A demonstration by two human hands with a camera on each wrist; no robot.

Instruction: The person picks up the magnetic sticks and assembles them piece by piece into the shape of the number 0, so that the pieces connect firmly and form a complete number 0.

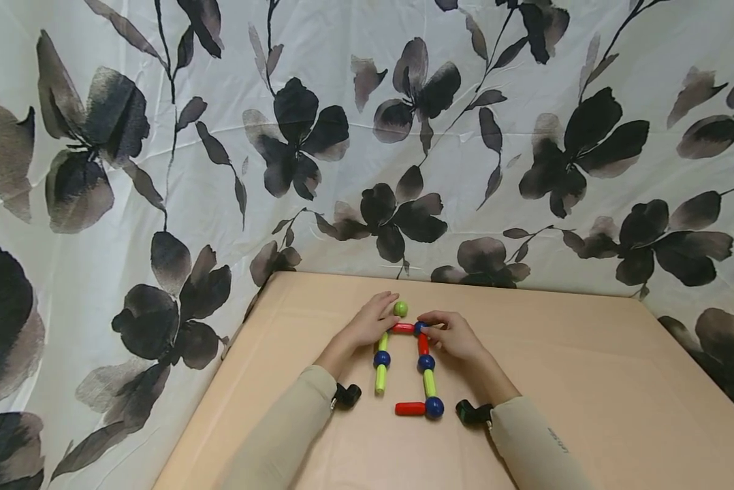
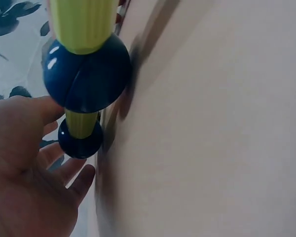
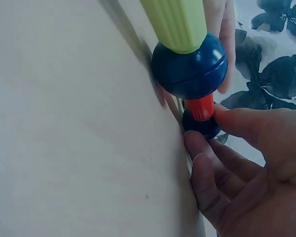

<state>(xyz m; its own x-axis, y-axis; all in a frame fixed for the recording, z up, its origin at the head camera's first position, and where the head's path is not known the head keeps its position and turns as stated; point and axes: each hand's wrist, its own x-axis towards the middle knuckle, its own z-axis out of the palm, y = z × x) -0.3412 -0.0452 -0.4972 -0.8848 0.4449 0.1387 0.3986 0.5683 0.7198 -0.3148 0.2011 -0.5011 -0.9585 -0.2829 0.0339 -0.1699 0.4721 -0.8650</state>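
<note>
Magnetic rods and balls form a figure with an open side. My right hand [image 1: 459, 337] pinches the blue ball [image 1: 421, 329] at its far right corner, thumb and fingertips on opposite sides. From there a red rod [image 1: 424, 345], a blue ball [image 1: 425, 362] and a yellow-green rod [image 1: 429, 383] run toward me. My left hand [image 1: 367, 323] is at the far left corner, its thumb over a blue ball [image 2: 79, 145] and its fingers spread loosely beyond. A red rod [image 1: 403, 328] joins the two corners. Just past the left fingertips sits a green ball [image 1: 400, 308].
On the near right, a blue ball [image 1: 434, 407] has a red rod [image 1: 409, 409] pointing left. The left side ends in a yellow-green rod [image 1: 380, 379] below a blue ball [image 1: 382, 358]. The tabletop [image 1: 563, 361] meets a flower-patterned cloth [image 1: 489, 197] at the back.
</note>
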